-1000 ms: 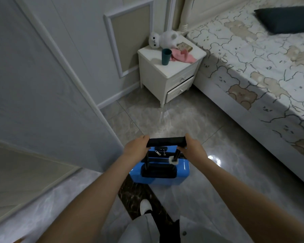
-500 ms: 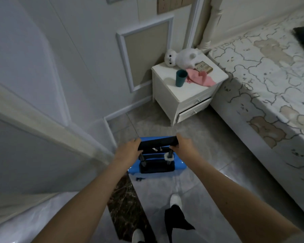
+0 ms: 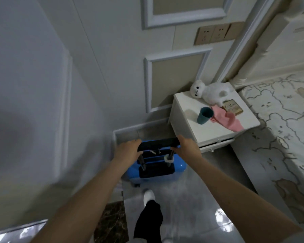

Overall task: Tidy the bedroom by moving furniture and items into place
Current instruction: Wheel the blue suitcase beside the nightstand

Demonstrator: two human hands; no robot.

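A small blue suitcase (image 3: 178, 168) stands upright on the tiled floor, close to the wall corner and just left of the white nightstand (image 3: 188, 130). Its black pull handle (image 3: 158, 144) is extended. My left hand (image 3: 128, 150) grips the handle's left end and my right hand (image 3: 187, 146) grips its right end. The suitcase's lower part is hidden behind its top.
On the nightstand lie a white plush toy (image 3: 211, 92), a teal cup (image 3: 204, 115), a pink cloth (image 3: 225, 120) and a small book (image 3: 232, 106). The bed (image 3: 288, 120) runs along the right. A white door or panel (image 3: 33, 102) fills the left. My foot (image 3: 148, 197) is behind the suitcase.
I have pushed the suitcase forward past the door, toward the wall corner beside the nightstand. Both hands have kept their grip on the handle.
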